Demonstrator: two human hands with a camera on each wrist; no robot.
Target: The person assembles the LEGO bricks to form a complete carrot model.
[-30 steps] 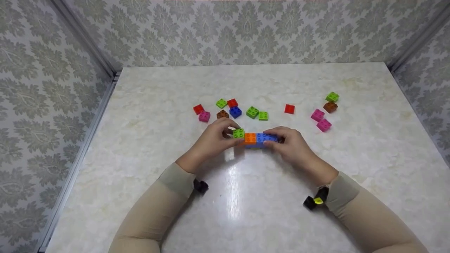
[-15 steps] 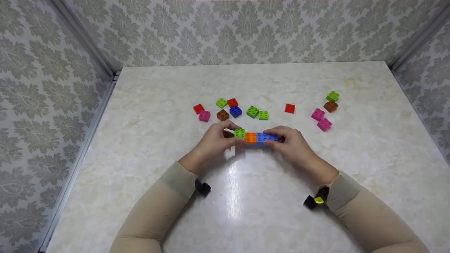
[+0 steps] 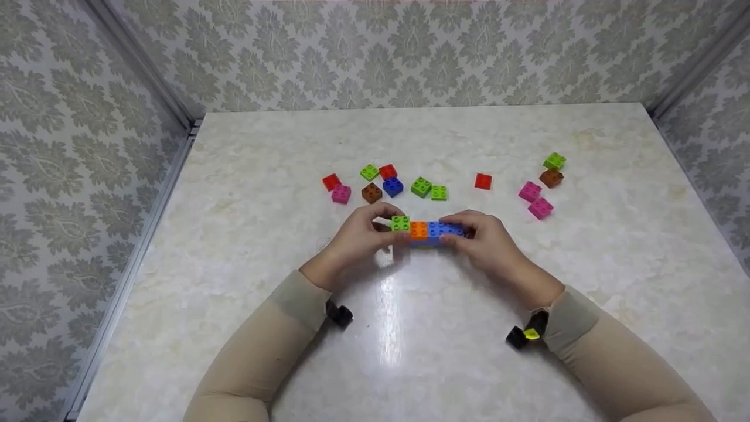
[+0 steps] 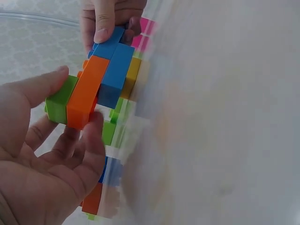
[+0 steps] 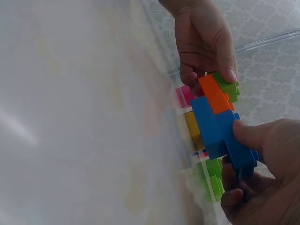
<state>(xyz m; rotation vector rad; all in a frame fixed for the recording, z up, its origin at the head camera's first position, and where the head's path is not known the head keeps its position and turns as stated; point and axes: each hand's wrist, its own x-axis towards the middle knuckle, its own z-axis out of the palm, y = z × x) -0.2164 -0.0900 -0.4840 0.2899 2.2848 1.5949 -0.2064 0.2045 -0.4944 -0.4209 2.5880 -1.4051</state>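
Both hands hold one stack of toy building bricks over the table. Its yellow brick [image 4: 131, 78] is lowest, with a blue brick [image 4: 116, 77] above it. Over that sit a second blue brick [image 5: 236, 145] and an orange brick [image 3: 418, 230], end to end. A green brick [image 3: 401, 223] tops the orange one's left end. My left hand [image 3: 364, 234] pinches this end, thumb on the green brick and fingertips under the orange one. My right hand [image 3: 491, 241] grips the upper blue brick's right end between thumb and fingers, which hide part of it.
Behind the hands lie loose bricks: red [image 3: 331, 181], pink [image 3: 341, 194], brown [image 3: 371, 192], dark blue [image 3: 392, 186] and green [image 3: 420, 187]. A red brick [image 3: 483, 181] lies alone. Pink [image 3: 540, 208], brown [image 3: 551, 177] and green ones are farther right. Patterned walls [image 3: 381, 58] bound the table.
My left hand has shifted slightly right with the green and orange bricks, uncovering the brown brick behind it. The right hand has stayed in place on the blue brick.
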